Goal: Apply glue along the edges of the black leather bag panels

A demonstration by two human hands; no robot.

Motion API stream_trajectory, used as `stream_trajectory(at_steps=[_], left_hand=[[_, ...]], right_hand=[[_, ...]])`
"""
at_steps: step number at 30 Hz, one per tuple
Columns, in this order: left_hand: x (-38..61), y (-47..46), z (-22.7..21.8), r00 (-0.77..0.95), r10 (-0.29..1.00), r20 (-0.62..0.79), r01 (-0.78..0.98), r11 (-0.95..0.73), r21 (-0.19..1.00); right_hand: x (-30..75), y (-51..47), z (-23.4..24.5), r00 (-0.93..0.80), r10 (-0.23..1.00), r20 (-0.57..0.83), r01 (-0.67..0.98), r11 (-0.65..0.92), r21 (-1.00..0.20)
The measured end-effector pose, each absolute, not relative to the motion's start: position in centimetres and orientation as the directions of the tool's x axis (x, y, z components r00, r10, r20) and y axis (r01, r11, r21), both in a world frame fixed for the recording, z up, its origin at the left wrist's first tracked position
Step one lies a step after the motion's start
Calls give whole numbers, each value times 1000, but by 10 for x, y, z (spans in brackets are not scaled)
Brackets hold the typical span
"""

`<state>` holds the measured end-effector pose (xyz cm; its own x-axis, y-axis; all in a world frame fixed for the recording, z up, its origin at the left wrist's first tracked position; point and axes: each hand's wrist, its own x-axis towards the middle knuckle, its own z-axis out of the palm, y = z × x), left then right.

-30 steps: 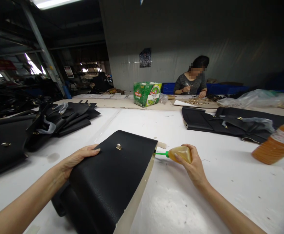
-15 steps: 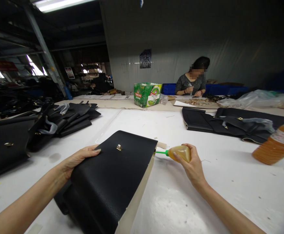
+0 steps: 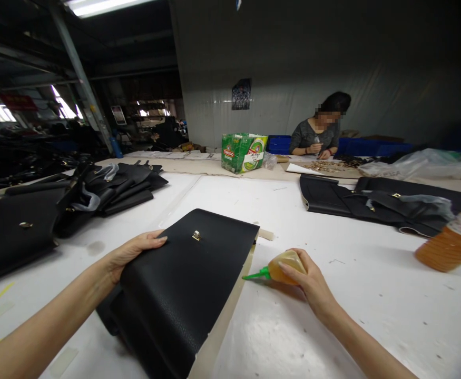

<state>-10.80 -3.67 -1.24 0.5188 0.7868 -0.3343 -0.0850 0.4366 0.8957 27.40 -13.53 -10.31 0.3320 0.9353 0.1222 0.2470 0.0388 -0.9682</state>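
Note:
A black leather bag flap (image 3: 183,284) with a small gold clasp (image 3: 196,235) lies in front of me on the white table (image 3: 285,326). My left hand (image 3: 133,252) rests on its left edge, fingers wrapped over the leather. My right hand (image 3: 307,281) grips a small squeeze bottle of amber glue (image 3: 283,267). Its green nozzle (image 3: 255,275) points left and down, close to the pale right edge of the flap.
Black bag parts are piled at the left (image 3: 107,189) and at the right (image 3: 376,202). A large bottle of orange liquid (image 3: 451,239) lies at the right edge. A green carton (image 3: 242,151) stands far off, where another person (image 3: 319,134) works on small metal pieces.
My right hand has lowered the glue bottle and drawn it a little toward me, so the nozzle has left the flap's far corner. My left hand has stayed on the flap.

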Motion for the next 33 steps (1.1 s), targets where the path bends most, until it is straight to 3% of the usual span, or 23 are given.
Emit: stream_trajectory(at_steps=[5,10,15,20,25,30,33], left_hand=[[-109,-40,-13,516,793,-325,-100,433,896],[-111,-42,-11,515,797,-317,-104,425,899],[-111,-44,-9,508,811,-291,-110,396,912],[-113,-45,-12,509,813,-283,-146,406,902],[-118,-43,-19,500,827,-256,-156,377,913],[-120,-43,-20,543,808,-229,-183,380,907],[-120,-43,-20,554,807,-207,-199,369,908]], right_hand=[[268,-144,-103,395,912,108,235,13,-972],[256,-163,-102,287,957,38,159,-9,-987],[248,-171,-105,405,911,83,218,-8,-976],[235,-188,-105,262,965,18,154,-23,-988],[227,-197,-102,368,930,17,165,-48,-985],[213,-208,-99,221,975,-16,110,-41,-993],[207,-211,-94,302,953,-7,141,-52,-989]])
